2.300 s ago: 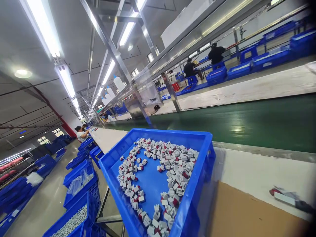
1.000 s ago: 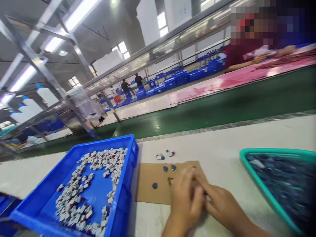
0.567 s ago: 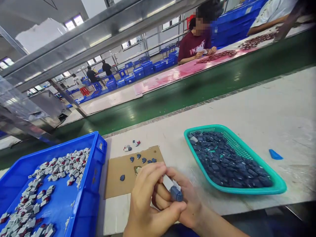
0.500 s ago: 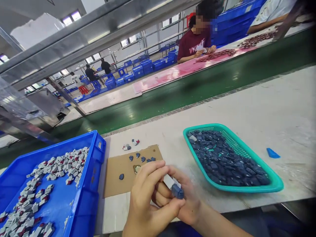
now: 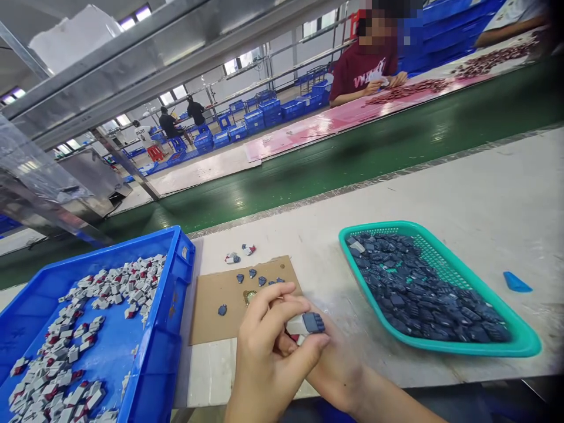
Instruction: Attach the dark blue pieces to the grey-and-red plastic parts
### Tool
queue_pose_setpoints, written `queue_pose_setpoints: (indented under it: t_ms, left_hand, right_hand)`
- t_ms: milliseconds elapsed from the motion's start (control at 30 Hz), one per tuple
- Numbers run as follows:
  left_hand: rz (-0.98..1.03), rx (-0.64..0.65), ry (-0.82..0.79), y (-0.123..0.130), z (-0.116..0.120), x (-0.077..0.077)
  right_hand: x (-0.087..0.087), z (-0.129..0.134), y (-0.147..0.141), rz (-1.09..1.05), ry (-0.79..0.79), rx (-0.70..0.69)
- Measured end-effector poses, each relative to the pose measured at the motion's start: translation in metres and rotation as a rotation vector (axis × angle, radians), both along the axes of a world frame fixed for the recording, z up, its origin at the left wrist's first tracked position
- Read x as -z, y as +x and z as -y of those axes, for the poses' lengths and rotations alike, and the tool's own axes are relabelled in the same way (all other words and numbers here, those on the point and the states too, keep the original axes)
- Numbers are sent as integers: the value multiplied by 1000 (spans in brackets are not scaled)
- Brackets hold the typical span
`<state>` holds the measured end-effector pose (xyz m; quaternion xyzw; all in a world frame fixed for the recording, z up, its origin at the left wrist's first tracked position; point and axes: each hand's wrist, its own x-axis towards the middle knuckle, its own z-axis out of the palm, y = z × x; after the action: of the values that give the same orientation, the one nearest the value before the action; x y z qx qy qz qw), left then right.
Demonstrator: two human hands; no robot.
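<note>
Basically, white table (image 5: pixel 467 200); blue crate (image 5: pixel 161 358) of grey-red pcs (image 5: pixel 115 283), R edge by cardboard (image 5: pixel 209 314); green basket (image 5: pixel 522 346) of navy pcs (image 5: pixel 423 299) nr table's front edge; R hand (image 5: pixel 337 367) mostly hidden, can't tell its grip; L hand (image 5: pixel 268 343) pinching grey-navy pc (image 5: pixel 312 322) over table by cardboard's R edge.

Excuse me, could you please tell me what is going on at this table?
A person's left hand holds a small grey plastic piece with a dark-blue ridged end. The right hand is close behind it, its fingers mostly hidden. A blue plastic crate of grey-and-red pieces stands to the left, and a green plastic basket of dark-blue pieces to the right. Between them, several loose dark-blue pieces lie on a flat brown cardboard sheet.
</note>
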<state>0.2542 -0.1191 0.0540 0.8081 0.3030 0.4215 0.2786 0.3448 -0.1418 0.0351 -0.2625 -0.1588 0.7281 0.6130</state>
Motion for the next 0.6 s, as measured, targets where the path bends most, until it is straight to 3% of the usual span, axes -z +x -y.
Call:
queue_pose_setpoints:
  t_ms: [133,267,467,600]
  left_hand:
    - [-5,11,-15,2,-3,2]
    - [-8,-5,-24,0,-9,14]
    - [9,27,-228,-12,-11,38]
    - [35,35,-295,-17,-11,42]
  right_hand:
    - [0,-3,3,-159,-84,11]
    - [12,-7,9,-195,-126,-20]
    - [29,-11,13,217,-102,44]
    - [28,-11,14,430,-18,43]
